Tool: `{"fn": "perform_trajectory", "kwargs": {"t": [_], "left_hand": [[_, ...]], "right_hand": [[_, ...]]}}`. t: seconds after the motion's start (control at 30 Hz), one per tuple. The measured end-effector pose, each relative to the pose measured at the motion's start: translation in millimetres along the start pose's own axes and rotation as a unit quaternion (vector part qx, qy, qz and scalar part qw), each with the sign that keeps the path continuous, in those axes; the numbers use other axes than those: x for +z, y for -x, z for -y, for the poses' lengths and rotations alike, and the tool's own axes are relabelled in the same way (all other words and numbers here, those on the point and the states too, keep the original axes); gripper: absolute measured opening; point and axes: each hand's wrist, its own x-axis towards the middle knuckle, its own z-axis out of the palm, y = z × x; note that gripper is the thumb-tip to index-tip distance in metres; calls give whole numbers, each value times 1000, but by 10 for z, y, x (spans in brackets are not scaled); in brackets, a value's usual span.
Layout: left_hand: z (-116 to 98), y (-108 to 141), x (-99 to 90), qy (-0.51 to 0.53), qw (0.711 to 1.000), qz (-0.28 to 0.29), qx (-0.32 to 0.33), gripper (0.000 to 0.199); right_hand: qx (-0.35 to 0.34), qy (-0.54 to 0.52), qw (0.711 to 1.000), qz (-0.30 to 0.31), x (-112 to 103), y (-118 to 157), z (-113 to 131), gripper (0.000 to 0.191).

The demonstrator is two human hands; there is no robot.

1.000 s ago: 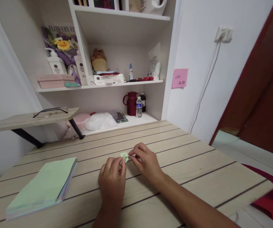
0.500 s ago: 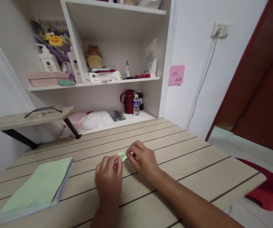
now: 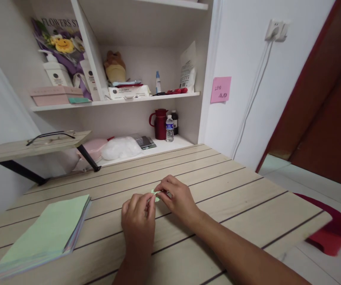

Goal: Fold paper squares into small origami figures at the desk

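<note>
Between my two hands is a small folded piece of light green paper [image 3: 157, 198], held just above the striped wooden table [image 3: 218, 190]. My left hand [image 3: 139, 215] pinches its near left side between thumb and fingertips. From the right, my right hand [image 3: 178, 200] grips its upper edge with thumb and forefinger. The fingers cover much of the paper, so its exact folded shape is hidden. Left of my hands lies a stack of coloured paper sheets [image 3: 47, 231], a green one on top.
A small raised stand [image 3: 36, 146] with glasses on it is at the back left. Behind the table, shelves hold a red jug [image 3: 160, 124], a water bottle [image 3: 169, 129] and a white plastic bag [image 3: 121, 148]. A red stool [image 3: 332, 233] stands beyond the right edge.
My hands have come closer together over the green paper, the left one shifting slightly right. Less of the paper shows now. The view has tilted a little.
</note>
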Motion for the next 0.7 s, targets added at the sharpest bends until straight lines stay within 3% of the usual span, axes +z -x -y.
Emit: {"fn": "perform_trajectory", "kwargs": {"t": [0.13, 0.3, 0.37, 0.43, 0.53, 0.6, 0.7], "left_hand": [[2, -2, 3, 11, 1000, 11, -6, 11], [4, 19, 57, -12, 999, 28, -26, 9], [16, 27, 60, -27, 999, 25, -20, 7], [29, 27, 43, -31, 999, 5, -24, 7], [36, 18, 1, -16, 998, -37, -55, 7], [29, 11, -19, 9, 994, -61, -89, 6], [12, 10, -23, 73, 983, -78, -149, 2]], "right_hand": [[9, -13, 1000, -6, -16, -1, -7, 13], [-43, 86, 995, -3, -25, 12, -1, 14], [-48, 80, 996, -8, -22, 16, 27, 12], [-26, 7, 999, -22, -17, 16, 63, 11], [65, -134, 987, -52, -5, 12, 110, 39], [135, -222, 965, -48, 15, 10, 136, 50], [185, -351, 918, -4, 64, 12, 183, 47]]}}
